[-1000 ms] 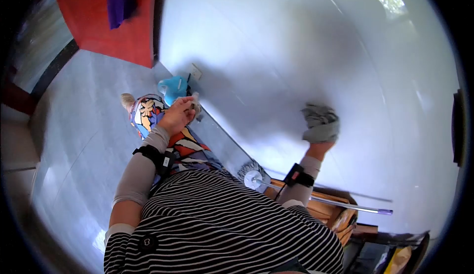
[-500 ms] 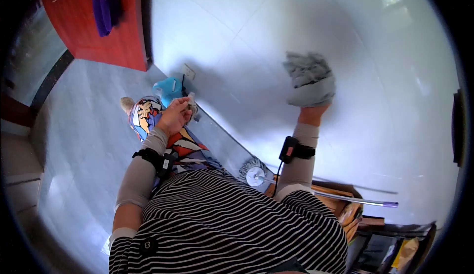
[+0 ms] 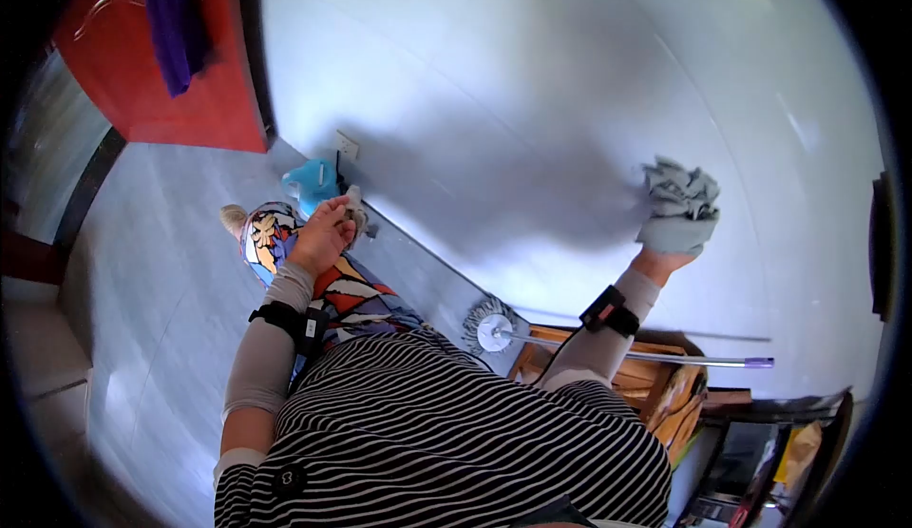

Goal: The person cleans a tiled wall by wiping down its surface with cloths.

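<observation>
My right hand (image 3: 662,260) presses a crumpled grey cloth (image 3: 682,207) to the white tiled wall (image 3: 570,129). The cloth covers its fingers, so only the wrist and the base of the hand show. Over my patterned trousers (image 3: 351,290), my left hand (image 3: 323,235) hovers with loosely bent fingers, open and holding nothing I can see. Just beyond its fingertips is a beige-grey item (image 3: 355,212), partly hidden by the hand; I cannot tell what it is.
A blue plastic container (image 3: 312,184) stands on the floor below a wall socket (image 3: 348,145). A mop (image 3: 494,331) leans at the wall, its handle crossing a wooden piece (image 3: 655,376). A purple cloth (image 3: 173,34) hangs on the red door (image 3: 104,72).
My right hand has slid the grey cloth across the wall to the right and slightly down in view. The left hand stays near the same place. The view has shifted a little.
</observation>
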### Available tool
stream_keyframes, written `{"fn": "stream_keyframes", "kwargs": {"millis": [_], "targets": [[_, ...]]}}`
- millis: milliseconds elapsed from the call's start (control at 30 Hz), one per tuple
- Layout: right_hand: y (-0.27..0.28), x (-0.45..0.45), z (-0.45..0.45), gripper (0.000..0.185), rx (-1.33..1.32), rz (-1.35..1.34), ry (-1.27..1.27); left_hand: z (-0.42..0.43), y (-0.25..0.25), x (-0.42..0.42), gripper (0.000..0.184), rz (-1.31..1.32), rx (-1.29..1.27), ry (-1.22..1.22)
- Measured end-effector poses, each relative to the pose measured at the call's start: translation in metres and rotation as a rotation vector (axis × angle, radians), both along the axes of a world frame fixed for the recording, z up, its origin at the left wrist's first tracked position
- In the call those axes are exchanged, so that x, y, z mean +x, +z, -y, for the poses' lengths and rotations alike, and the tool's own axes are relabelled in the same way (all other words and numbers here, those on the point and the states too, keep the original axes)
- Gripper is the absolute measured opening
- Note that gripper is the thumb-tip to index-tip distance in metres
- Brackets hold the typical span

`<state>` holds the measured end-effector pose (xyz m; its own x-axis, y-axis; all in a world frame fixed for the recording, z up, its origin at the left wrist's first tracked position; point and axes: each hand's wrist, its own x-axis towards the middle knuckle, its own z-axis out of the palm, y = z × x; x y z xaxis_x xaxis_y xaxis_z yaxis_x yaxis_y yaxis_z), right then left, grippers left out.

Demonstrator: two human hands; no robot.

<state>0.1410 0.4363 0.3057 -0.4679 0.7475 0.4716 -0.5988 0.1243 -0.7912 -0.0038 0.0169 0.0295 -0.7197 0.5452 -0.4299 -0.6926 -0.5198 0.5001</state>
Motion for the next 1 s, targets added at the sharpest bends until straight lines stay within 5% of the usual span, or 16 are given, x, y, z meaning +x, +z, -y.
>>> {"fn": "stream_keyframes", "kwargs": {"millis": [133, 167, 233, 333, 400, 467, 500, 567, 633, 700, 867, 1000], "targets": [[-0.004, -0.038, 0.002, 0.050, -0.095, -0.299, 0.470, 0.001, -0.004, 0.000, 0.023, -0.039, -0.004, -0.014], [-0.024, -0.056, 0.019, 0.054, -0.226, -0.308, 0.364, 0.003, -0.007, 0.000, 0.025, -0.061, 0.004, -0.027], [-0.083, -0.074, 0.016, 0.056, -0.023, -0.212, 0.509, 0.002, -0.003, 0.002, 0.023, -0.055, 0.000, -0.016], [-0.112, -0.063, 0.031, 0.050, -0.099, 0.079, 0.359, 0.004, 0.004, 0.005, 0.022, -0.048, -0.002, -0.002], [-0.111, -0.042, 0.043, 0.040, 0.249, 0.364, 0.125, 0.004, 0.008, 0.007, 0.023, -0.037, 0.010, -0.002], [-0.117, -0.014, 0.027, 0.036, 0.153, 0.285, 0.096, 0.003, 0.004, 0.005, 0.024, -0.039, 0.012, -0.018], [-0.112, -0.003, 0.017, 0.031, 0.069, 0.207, 0.075, 0.002, 0.004, 0.004, 0.026, -0.040, 0.023, -0.024], [-0.084, 0.016, -0.002, 0.038, 0.120, 0.469, -0.278, -0.001, 0.001, 0.002, 0.026, -0.031, 0.013, -0.035], [-0.051, 0.026, -0.013, 0.045, -0.069, -0.006, -0.023, -0.001, -0.002, 0.001, 0.026, -0.026, 0.006, -0.039], [-0.004, 0.024, -0.010, 0.052, -0.095, -0.127, -0.013, -0.002, -0.004, 0.000, 0.027, -0.032, -0.008, -0.024], [0.079, -0.037, 0.012, 0.051, 0.253, -0.103, 0.227, 0.000, 0.001, 0.002, 0.027, -0.043, 0.013, -0.013], [0.050, -0.118, 0.054, 0.048, 0.118, -0.150, 0.441, 0.005, 0.002, 0.005, 0.026, -0.084, 0.082, -0.045]]}}
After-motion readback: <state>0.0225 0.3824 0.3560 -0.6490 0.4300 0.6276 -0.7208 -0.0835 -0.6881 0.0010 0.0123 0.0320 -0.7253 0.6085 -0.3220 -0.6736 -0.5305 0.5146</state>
